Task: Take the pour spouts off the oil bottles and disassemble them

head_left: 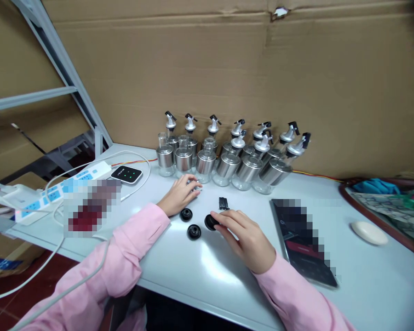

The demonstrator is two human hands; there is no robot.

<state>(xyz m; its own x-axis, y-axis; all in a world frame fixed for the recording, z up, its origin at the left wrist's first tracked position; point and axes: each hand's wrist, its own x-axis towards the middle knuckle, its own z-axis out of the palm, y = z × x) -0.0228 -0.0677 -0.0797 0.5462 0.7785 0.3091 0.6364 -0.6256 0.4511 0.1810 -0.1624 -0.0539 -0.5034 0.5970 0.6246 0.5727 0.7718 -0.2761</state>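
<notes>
My left hand (179, 195) rests on the white table (200, 271), fingers curled over a small silvery part (193, 185) near the glass bottles. My right hand (246, 236) pinches a round black cap (210, 222) at its fingertips. Two more black caps (186, 214) (194, 231) lie on the table between my hands. A small bundle of black pieces (222, 203) lies just beyond my right hand. Both sleeves are pink.
Several glass bottles with steel bands and pour spouts (227, 156) stand in rows at the back against cardboard. A power strip (55, 188) and a small black device (126, 174) lie left. A dark booklet (307, 243), a white oval object (369, 232) and a tray (382, 207) lie right.
</notes>
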